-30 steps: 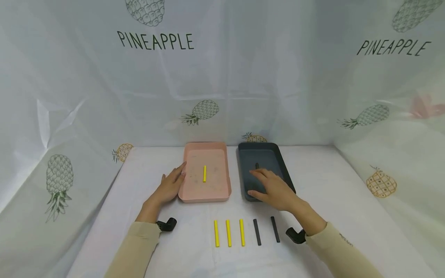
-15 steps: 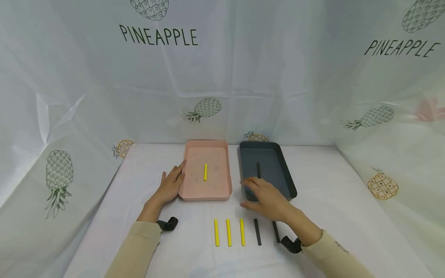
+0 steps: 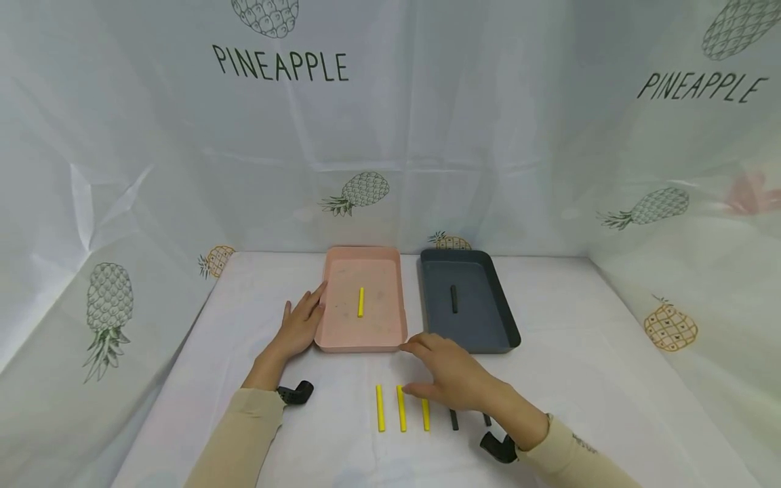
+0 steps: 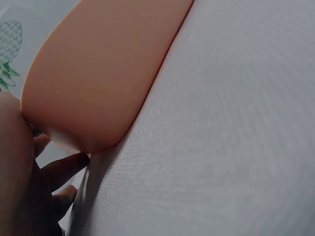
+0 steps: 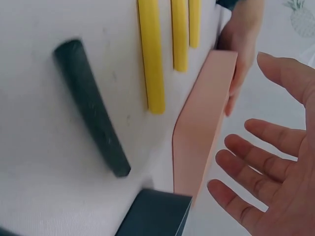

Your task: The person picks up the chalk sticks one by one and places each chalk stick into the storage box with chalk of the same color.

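My left hand (image 3: 299, 324) rests flat against the left wall of the pink tray (image 3: 360, 346), fingers straight; the left wrist view shows fingers (image 4: 54, 172) at the tray wall (image 4: 98, 73). A yellow stick (image 3: 361, 302) lies in that tray. My right hand (image 3: 436, 371) hovers open, fingers spread, over the row of sticks in front of the trays. It holds nothing. Three yellow sticks (image 3: 379, 408) (image 5: 151, 59) lie side by side, the rightmost partly under the hand. Two black sticks (image 3: 454, 420) (image 5: 91, 105) are mostly hidden by it. The dark tray (image 3: 506, 332) holds one black stick (image 3: 454, 298).
A white cloth (image 3: 579, 352) covers the table. Pineapple-print sheets (image 3: 281, 64) wall in the back and both sides. A black wrist mount (image 3: 295, 392) sits on the left sleeve, another (image 3: 497, 447) on the right. The dark tray's corner (image 5: 152, 214) lies beside the pink tray (image 5: 202, 123).
My right hand has drawn back out of the dark tray, leaving the black stick there, and moved left and toward me over the stick row. The left hand has stayed put.
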`<state>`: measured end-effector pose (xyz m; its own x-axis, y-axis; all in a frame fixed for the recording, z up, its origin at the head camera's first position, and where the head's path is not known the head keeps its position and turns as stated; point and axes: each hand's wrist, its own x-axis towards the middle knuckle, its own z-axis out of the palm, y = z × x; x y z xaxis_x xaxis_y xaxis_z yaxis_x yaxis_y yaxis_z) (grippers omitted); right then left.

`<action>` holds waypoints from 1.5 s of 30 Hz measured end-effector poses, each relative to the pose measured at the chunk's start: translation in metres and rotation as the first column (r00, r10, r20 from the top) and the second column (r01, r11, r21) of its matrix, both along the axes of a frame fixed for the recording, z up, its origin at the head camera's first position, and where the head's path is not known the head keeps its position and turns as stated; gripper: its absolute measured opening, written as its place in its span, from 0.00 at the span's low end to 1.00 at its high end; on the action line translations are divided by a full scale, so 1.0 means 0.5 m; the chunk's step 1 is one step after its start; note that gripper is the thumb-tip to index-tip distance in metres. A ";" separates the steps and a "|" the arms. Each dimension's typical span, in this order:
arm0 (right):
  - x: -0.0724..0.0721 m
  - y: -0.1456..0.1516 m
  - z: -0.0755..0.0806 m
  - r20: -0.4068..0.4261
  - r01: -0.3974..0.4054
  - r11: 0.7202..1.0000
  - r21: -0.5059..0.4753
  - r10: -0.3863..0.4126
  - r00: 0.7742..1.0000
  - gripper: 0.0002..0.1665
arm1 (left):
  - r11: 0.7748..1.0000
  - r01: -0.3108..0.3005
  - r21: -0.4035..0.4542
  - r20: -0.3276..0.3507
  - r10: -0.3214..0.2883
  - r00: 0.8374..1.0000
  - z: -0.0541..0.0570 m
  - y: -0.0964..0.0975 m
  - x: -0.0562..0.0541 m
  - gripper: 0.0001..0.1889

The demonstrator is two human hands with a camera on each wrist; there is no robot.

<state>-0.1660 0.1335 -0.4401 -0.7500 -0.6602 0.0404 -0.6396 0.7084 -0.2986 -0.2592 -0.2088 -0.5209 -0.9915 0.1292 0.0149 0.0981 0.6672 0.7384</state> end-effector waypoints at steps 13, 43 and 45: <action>0.011 -0.039 -0.020 0.081 -0.027 0.997 0.069 0.022 0.997 0.42 | 1.000 0.009 -0.016 -0.015 -0.010 1.000 0.009 -0.001 -0.005 0.29; 0.044 -0.086 -0.063 0.053 -0.098 0.975 0.199 0.089 0.995 0.47 | 1.000 -0.005 0.005 -0.019 0.005 1.000 0.000 0.003 0.008 0.28; 0.046 -0.087 -0.065 0.041 -0.095 0.973 0.209 0.088 0.995 0.47 | 1.000 -0.004 0.014 -0.021 0.005 1.000 -0.001 0.004 0.009 0.28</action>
